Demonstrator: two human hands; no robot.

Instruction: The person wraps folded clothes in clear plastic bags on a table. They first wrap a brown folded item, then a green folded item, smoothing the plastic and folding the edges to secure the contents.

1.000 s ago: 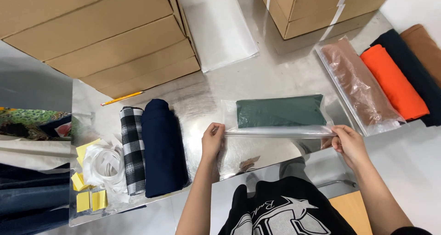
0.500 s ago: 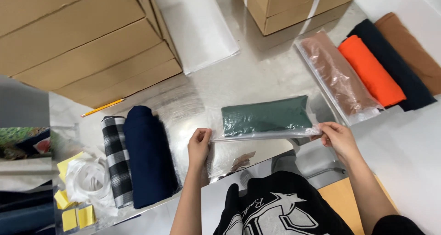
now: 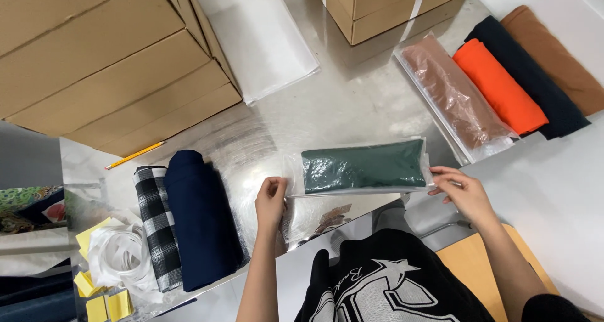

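Both hands shifted; one bagged green cloth (pinched).

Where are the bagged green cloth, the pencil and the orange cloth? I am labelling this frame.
bagged green cloth (image 3: 363, 166), head view, middle of the folded fabric inside the clear bag
pencil (image 3: 134, 155), head view, mid-shaft
orange cloth (image 3: 499, 86), head view, centre of its top face
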